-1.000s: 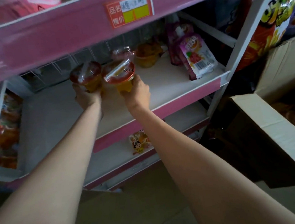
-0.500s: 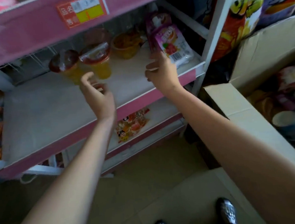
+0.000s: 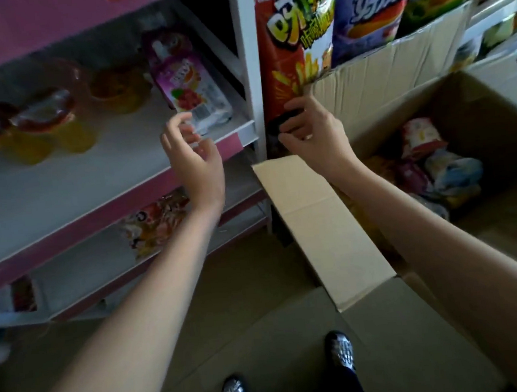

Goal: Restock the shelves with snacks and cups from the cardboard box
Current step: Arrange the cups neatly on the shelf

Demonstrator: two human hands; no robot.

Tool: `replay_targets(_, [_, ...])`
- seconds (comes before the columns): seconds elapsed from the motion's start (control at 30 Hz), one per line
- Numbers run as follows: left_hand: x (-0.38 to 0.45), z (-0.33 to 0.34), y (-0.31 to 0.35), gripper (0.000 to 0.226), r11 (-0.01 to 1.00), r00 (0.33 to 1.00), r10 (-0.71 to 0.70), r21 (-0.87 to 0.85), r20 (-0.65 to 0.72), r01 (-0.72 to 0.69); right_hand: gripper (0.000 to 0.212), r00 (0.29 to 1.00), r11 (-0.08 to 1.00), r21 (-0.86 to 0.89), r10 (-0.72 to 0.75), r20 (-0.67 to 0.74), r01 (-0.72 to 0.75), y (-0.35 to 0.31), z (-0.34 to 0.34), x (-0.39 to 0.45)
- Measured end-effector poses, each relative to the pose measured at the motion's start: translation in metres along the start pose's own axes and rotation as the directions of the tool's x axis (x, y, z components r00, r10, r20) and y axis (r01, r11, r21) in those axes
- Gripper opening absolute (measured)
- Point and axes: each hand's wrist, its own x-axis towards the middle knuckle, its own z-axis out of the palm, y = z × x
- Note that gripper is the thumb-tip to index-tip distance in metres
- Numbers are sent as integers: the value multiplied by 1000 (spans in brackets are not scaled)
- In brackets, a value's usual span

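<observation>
Both hands empty, fingers loosely curled apart. Left hand (image 3: pixel 194 157) hangs before the pink-edged shelf (image 3: pixel 64 186); right hand (image 3: pixel 314 132) hovers over the cardboard box (image 3: pixel 330 221) flap. Jelly cups (image 3: pixel 44 126), clear plastic with foil lids, stand upright on the shelf, blurred. Glossy pink pouch (image 3: pixel 186 81) lies beside them, spout pointing to the back. Crinkled snack packets (image 3: pixel 433 157) lie in the box. A second ago each hand gripped a cup on the shelf; since then both have left the cups and swung right.
</observation>
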Motion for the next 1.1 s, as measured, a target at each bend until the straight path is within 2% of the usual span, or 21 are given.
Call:
replay_targets(0.2, [55, -107, -38, 41, 960, 979, 76, 281, -191, -20, 43, 965, 971, 153, -209, 158, 185, -71, 111, 27])
replay_targets(0.27, [71, -139, -57, 47, 925, 972, 59, 378, -229, 33, 50, 942, 961, 174, -250, 223, 214, -92, 159, 41])
replay_targets(0.33, [89, -164, -75, 56, 862, 968, -32, 484, -250, 154, 69, 909, 957, 163, -282, 307, 242, -111, 206, 57])
replay_targets(0.4, [107, -179, -90, 68, 798, 964, -133, 552, -229, 241, 90, 886, 947, 215, -303, 350, 239, -127, 244, 73])
replay_targets(0.43, [115, -183, -97, 72, 798, 967, -162, 550, -198, 246, 95, 885, 943, 242, -303, 353, 226, -134, 259, 80])
replay_targets(0.57, [133, -182, -112, 73, 883, 986, -164, 440, -34, 162, 85, 922, 948, 262, -257, 290, 181, -140, 291, 86])
replay_targets(0.63, [141, -190, -121, 72, 884, 989, -145, 447, -19, 138, 80, 891, 934, 269, -318, 325, 236, -148, 299, 75])
replay_targets(0.7, [153, -205, -133, 71, 879, 995, -97, 466, -35, 102, 77, 839, 923, 215, -381, 388, 320, -161, 309, 67])
replay_targets(0.77, [165, -221, -146, 72, 873, 995, -97, 478, -27, 98, 72, 836, 912, 189, -410, 364, 364, -171, 314, 67])
replay_targets(0.83, [172, -232, -155, 74, 863, 996, -86, 501, 14, 67, 65, 909, 917, 139, -392, 144, 373, -171, 313, 82])
replay_targets(0.87, [173, -234, -157, 74, 855, 996, -77, 516, 34, 48, 61, 922, 920, 78, -386, 18, 384, -170, 311, 95])
replay_targets(0.9, [172, -237, -159, 75, 853, 996, -77, 521, 47, 42, 57, 919, 919, -30, -393, -35, 392, -169, 310, 109])
replay_targets(1.0, [170, -244, -162, 86, 882, 998, -20, 471, 60, -11, 47, 934, 835, -419, -331, 135, 356, -174, 326, 146])
replay_targets(1.1, [166, -252, -161, 78, 940, 996, -80, 334, 38, 62, 50, 962, 756, -598, -248, 117, 267, -180, 347, 164])
